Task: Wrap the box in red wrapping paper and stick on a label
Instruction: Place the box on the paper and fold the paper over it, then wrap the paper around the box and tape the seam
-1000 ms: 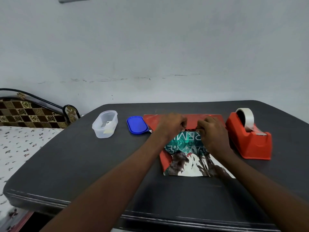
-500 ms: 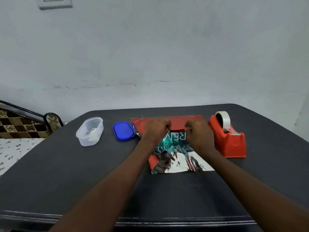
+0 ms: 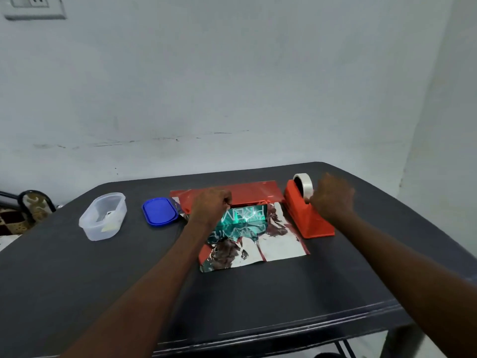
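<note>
On the dark surface [image 3: 258, 293], the box [image 3: 244, 215], teal with pale lettering, lies near the middle, on the wrapping paper [image 3: 254, 193], which shows red on its far flap and silver on the crumpled near part. The left hand [image 3: 210, 206] has its grip clamped on the red flap's edge at the box's far left. The right hand [image 3: 331, 198], blurred, is at the tape roll [image 3: 304, 184] on the red dispenser [image 3: 307, 218]; whether its grip is together, I cannot tell. Left of the paper lies a blue lid [image 3: 160, 211], and farther left an open clear tub [image 3: 103, 215] holding small pale pieces too small to identify.
</note>
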`<action>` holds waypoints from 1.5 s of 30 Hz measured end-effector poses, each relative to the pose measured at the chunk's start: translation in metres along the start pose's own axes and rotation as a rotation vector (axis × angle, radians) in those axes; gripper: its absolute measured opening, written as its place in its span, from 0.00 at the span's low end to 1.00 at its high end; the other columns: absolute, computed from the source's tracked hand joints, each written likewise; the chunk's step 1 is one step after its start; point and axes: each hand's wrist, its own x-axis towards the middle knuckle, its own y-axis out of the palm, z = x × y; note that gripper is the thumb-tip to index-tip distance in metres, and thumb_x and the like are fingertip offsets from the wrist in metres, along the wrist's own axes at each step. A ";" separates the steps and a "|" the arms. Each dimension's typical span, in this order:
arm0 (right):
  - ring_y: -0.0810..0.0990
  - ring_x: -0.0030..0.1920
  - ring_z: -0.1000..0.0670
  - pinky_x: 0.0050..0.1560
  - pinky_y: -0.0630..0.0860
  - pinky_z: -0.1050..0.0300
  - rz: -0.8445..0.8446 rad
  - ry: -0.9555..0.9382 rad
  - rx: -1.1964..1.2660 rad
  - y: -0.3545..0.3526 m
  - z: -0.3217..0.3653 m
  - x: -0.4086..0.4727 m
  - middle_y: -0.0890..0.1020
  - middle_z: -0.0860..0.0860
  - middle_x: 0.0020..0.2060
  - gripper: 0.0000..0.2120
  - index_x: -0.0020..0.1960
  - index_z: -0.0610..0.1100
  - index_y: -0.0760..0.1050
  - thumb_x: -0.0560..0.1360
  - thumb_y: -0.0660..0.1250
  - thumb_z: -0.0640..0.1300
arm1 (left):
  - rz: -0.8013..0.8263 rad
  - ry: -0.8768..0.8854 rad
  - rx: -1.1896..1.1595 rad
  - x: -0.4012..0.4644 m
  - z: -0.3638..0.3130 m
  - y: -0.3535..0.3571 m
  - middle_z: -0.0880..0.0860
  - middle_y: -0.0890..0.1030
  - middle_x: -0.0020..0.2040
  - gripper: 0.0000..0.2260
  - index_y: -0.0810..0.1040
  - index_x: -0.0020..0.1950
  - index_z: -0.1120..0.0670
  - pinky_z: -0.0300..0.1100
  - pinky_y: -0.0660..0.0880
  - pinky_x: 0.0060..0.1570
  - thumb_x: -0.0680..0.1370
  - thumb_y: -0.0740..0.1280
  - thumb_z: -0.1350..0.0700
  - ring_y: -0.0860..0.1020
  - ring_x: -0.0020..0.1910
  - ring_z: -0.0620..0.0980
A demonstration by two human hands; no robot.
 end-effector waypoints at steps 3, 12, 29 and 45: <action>0.84 0.43 0.38 0.39 0.75 0.55 0.117 0.142 0.138 -0.001 -0.018 0.004 0.83 0.39 0.43 0.02 0.41 0.38 0.74 0.70 0.68 0.36 | 0.009 0.001 -0.003 0.000 -0.004 0.000 0.47 0.83 0.44 0.03 0.82 0.47 0.49 0.39 0.74 0.43 0.75 0.73 0.56 0.78 0.42 0.45; 0.84 0.37 0.36 0.44 0.84 0.39 0.371 0.604 0.798 -0.005 -0.018 0.025 0.81 0.37 0.38 0.05 0.41 0.33 0.75 0.71 0.72 0.29 | 0.006 -0.014 -0.020 0.000 -0.003 0.000 0.48 0.85 0.44 0.03 0.83 0.48 0.51 0.37 0.71 0.41 0.75 0.73 0.57 0.78 0.39 0.44; 0.82 0.33 0.44 0.39 0.81 0.50 -0.055 0.672 0.823 0.023 -0.024 -0.035 0.83 0.44 0.31 0.11 0.33 0.39 0.81 0.73 0.71 0.42 | -0.036 -0.028 -0.070 0.001 -0.002 0.007 0.47 0.84 0.42 0.03 0.84 0.47 0.51 0.44 0.79 0.44 0.74 0.74 0.57 0.79 0.39 0.45; 0.77 0.30 0.54 0.32 0.76 0.60 -0.167 0.960 1.307 0.042 -0.005 -0.052 0.82 0.48 0.35 0.07 0.43 0.42 0.79 0.78 0.71 0.45 | -0.043 -0.025 -0.103 -0.001 0.000 0.008 0.47 0.84 0.41 0.03 0.84 0.46 0.51 0.43 0.79 0.42 0.74 0.75 0.58 0.79 0.38 0.44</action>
